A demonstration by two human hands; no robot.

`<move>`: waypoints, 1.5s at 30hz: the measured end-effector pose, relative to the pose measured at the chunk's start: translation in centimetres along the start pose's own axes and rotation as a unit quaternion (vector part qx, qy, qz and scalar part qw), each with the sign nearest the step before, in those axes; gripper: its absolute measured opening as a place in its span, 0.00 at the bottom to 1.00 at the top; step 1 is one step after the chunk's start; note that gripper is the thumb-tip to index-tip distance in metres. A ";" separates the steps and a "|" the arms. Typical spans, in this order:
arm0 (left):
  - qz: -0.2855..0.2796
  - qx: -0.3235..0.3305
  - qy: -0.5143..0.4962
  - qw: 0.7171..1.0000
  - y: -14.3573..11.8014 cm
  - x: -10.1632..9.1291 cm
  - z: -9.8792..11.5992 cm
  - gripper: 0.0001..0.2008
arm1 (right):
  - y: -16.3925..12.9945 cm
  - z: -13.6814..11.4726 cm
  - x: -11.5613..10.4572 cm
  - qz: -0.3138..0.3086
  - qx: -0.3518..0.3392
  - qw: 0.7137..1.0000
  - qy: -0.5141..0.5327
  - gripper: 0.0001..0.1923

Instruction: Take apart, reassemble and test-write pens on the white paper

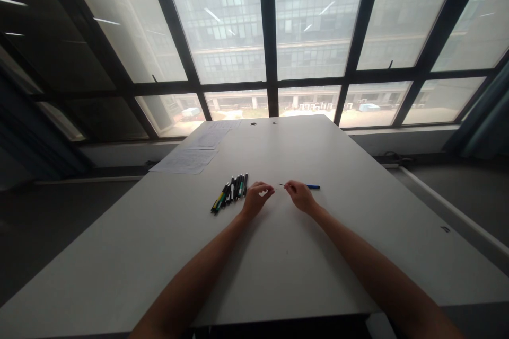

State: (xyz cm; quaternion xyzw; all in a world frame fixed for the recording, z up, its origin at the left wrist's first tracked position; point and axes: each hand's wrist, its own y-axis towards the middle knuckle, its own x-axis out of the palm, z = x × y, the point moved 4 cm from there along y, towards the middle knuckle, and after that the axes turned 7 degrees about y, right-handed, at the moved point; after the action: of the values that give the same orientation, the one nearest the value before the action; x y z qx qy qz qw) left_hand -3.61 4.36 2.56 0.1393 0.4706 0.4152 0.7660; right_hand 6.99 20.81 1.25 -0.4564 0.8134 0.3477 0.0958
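Over the middle of the white table [254, 254], my two hands face each other a short way apart. My left hand [256, 199] is closed in a pinch, thumb and finger together at its right side; whatever they hold, if anything, is too small to make out. My right hand [300, 196] pinches a thin dark pen part that points left. In line with it, a blue pen barrel [313, 187] shows beyond the right hand; whether the two are joined is hidden. Close to my left hand lies a bunch of pens [230, 193], mostly black, some with green, yellow or white.
Printed paper sheets [185, 160] lie along the table's left side. Two small dark items, one of them a round piece [253, 124], are at the far edge. A dark mark [445, 229] is near the right edge. Large windows [230, 21] stand behind the table.
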 end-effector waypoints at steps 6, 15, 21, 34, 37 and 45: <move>0.027 -0.007 0.016 0.999 0.0 -0.4 -0.1 0.06 | 0.1 -0.6 -1.5 0.006 -0.065 0.993 -0.095 0.13; 0.026 0.004 0.017 1.000 0.0 -0.1 -0.3 0.06 | -0.1 -1.3 -1.0 -0.026 -0.081 0.988 -0.129 0.12; 0.011 0.019 0.013 1.000 0.0 0.1 -0.2 0.06 | -0.2 -1.4 -0.9 -0.042 -0.079 0.987 -0.135 0.12; -0.025 0.044 -0.005 0.999 0.0 0.7 0.0 0.07 | -0.5 -1.9 0.3 -0.087 -0.091 0.988 -0.089 0.13; -0.037 0.050 -0.002 0.998 0.0 0.7 0.2 0.07 | -0.6 -1.8 0.6 -0.091 -0.096 0.988 -0.081 0.13; -0.062 0.044 0.007 0.997 0.0 0.9 0.1 0.07 | -0.8 -1.9 0.7 -0.096 -0.091 0.989 -0.069 0.13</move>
State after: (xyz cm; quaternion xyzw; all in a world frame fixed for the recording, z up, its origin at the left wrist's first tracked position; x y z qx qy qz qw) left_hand -3.35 5.05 2.11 0.1403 0.5012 0.3466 0.7804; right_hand 7.56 18.86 1.90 -0.5140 0.7225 0.4398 0.1426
